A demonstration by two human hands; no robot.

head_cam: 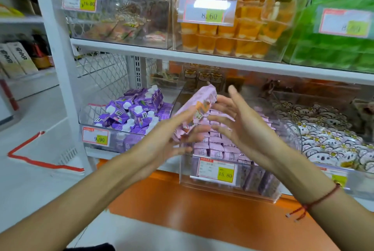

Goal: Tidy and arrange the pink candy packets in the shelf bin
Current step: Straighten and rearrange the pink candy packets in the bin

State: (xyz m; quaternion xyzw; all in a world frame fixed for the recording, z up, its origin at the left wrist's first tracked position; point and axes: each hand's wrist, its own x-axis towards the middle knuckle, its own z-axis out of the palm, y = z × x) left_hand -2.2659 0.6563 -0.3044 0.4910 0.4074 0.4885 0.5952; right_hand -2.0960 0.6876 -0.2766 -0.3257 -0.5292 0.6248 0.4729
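A clear shelf bin (261, 188) with a 15.80 price tag holds rows of pink candy packets (217, 146). Above it, a row of pink candy packets (199, 106) is lifted and tilted, its far end pointing up. My left hand (172, 135) holds the lower end of this row, thumb along the top and fingers beneath. At the upper end is my right hand (240, 121), fingers straight and spread, fingertips touching the row. Both hands are blurred by motion.
A bin of purple drink pouches (131, 113) stands to the left, and a bin of koala-print packets (327, 141) to the right. The white shelf (202, 56) overhead carries orange jelly cups (232, 36) and green packs (340, 48). An orange ledge (202, 212) runs below.
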